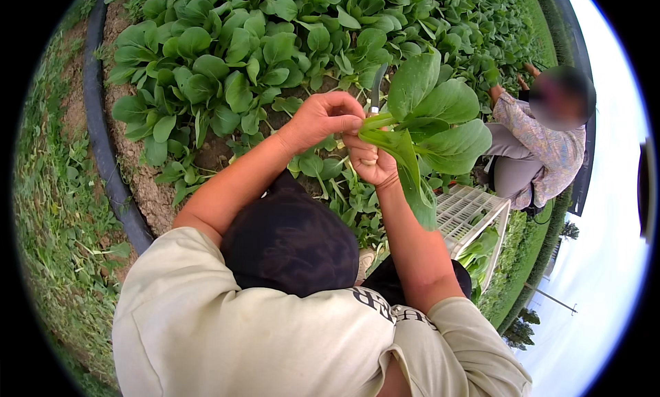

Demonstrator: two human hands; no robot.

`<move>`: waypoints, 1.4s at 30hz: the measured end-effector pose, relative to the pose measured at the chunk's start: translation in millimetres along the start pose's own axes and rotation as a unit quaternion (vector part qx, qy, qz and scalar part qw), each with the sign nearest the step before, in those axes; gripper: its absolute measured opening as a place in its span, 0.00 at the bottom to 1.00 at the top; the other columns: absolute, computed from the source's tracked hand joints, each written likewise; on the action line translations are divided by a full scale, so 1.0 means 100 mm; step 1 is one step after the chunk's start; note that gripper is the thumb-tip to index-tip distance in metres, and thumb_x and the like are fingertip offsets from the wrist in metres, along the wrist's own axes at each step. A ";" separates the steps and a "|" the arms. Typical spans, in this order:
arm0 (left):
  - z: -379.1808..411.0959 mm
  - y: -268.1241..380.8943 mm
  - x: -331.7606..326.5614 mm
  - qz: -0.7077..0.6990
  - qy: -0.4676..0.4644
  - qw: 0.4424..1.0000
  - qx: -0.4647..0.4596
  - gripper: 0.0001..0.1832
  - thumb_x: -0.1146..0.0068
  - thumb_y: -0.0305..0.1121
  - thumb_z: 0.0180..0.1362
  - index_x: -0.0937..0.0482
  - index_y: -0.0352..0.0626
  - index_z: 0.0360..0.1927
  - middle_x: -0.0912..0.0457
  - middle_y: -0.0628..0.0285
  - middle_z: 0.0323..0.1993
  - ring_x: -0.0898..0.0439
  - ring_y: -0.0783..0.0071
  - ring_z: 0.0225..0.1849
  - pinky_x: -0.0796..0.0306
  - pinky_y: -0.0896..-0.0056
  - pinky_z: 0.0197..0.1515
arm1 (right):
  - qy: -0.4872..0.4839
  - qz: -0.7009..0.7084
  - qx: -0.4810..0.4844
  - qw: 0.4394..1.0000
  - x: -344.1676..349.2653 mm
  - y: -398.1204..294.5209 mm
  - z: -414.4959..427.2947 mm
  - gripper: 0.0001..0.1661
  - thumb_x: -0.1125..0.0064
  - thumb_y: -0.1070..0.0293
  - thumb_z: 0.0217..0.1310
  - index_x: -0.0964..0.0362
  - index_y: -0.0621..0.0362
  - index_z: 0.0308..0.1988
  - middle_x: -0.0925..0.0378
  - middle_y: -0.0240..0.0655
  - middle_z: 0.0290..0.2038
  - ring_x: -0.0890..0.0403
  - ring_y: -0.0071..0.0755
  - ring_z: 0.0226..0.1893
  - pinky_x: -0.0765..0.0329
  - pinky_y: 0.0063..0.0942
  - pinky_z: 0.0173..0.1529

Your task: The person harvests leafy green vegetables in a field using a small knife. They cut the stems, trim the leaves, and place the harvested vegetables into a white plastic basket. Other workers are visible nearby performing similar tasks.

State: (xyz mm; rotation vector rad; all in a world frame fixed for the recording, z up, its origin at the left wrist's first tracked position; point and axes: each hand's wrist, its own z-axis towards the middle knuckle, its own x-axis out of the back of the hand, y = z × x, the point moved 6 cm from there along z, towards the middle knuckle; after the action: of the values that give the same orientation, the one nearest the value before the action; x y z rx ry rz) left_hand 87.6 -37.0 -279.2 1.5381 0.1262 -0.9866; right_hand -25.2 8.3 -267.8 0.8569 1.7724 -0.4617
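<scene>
A leafy green, which looks like bok choy [443, 108], is held up with its stem base to the left and its broad leaves spread to the right. The fingertips of my left hand [330, 116] pinch at that base. Just below, my right hand [372, 157] is closed round the handle of a knife [379, 85], whose curved blade points up past the stems. The two hands are close together; whether my right fingers also grip the stems is partly hidden by leaves.
Dense leafy greens [237, 46] grow ahead. A white plastic crate [472, 211] holding cut greens stands at right, near a crouching co-worker [541, 139] whose hands are among the plants. A black hose [105, 139] runs along the soil at left.
</scene>
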 end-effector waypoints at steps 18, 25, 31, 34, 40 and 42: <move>0.03 0.01 0.08 0.240 0.131 0.962 -0.021 0.04 0.49 0.30 0.67 0.27 0.40 0.38 0.22 0.68 0.32 0.25 0.85 0.33 0.28 0.79 0.36 | 0.054 -0.359 0.071 0.929 0.13 -0.22 0.12 0.33 0.30 0.59 0.56 0.37 0.57 0.56 0.25 0.36 0.46 0.22 0.20 0.34 0.21 0.19 0.38; 0.09 -0.22 0.59 0.289 0.114 0.930 0.197 0.13 0.50 0.42 0.68 0.28 0.41 0.43 0.24 0.67 0.28 0.27 0.79 0.32 0.32 0.78 0.38 | 0.008 -0.352 0.073 0.933 0.02 -0.41 0.09 0.24 0.28 0.68 0.52 0.34 0.55 0.44 0.23 0.44 0.43 0.32 0.15 0.19 0.28 0.12 0.27; -0.10 -0.32 0.31 0.042 0.069 0.936 0.342 0.28 0.56 0.52 0.70 0.28 0.35 0.56 0.18 0.56 0.47 0.18 0.71 0.43 0.25 0.71 0.46 | 0.189 -0.451 0.163 0.857 0.17 -0.76 0.03 0.16 0.33 0.74 0.58 0.35 0.58 0.39 0.28 0.32 0.30 0.32 0.19 0.22 0.35 0.17 0.24; -0.11 -0.44 0.12 0.011 -0.014 0.928 0.373 0.27 0.59 0.50 0.71 0.28 0.35 0.58 0.18 0.55 0.49 0.18 0.70 0.46 0.23 0.69 0.47 | 0.229 -0.445 0.159 0.851 0.30 -0.69 0.09 0.15 0.33 0.70 0.59 0.35 0.58 0.38 0.29 0.30 0.28 0.33 0.18 0.22 0.35 0.18 0.24; -0.14 -0.70 0.14 -0.064 0.007 0.919 0.389 0.27 0.63 0.49 0.73 0.29 0.35 0.60 0.20 0.53 0.50 0.18 0.66 0.49 0.23 0.65 0.52 | 0.261 -0.412 0.147 0.861 0.59 -0.72 0.17 0.15 0.33 0.67 0.60 0.33 0.58 0.38 0.29 0.29 0.28 0.33 0.19 0.22 0.35 0.19 0.25; -0.13 -0.69 0.10 -0.071 0.000 0.925 0.372 0.29 0.64 0.51 0.73 0.30 0.35 0.60 0.20 0.53 0.52 0.19 0.65 0.51 0.23 0.64 0.53 | 0.258 -0.410 0.145 0.863 0.61 -0.72 0.16 0.15 0.33 0.67 0.60 0.33 0.59 0.38 0.29 0.30 0.28 0.33 0.19 0.22 0.34 0.20 0.26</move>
State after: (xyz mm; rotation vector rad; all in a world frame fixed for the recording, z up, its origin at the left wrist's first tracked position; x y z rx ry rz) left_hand 60.0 -12.7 -339.4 2.2434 -0.1646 -1.2274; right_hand -78.9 -30.9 -337.4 0.3832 2.5979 -1.1591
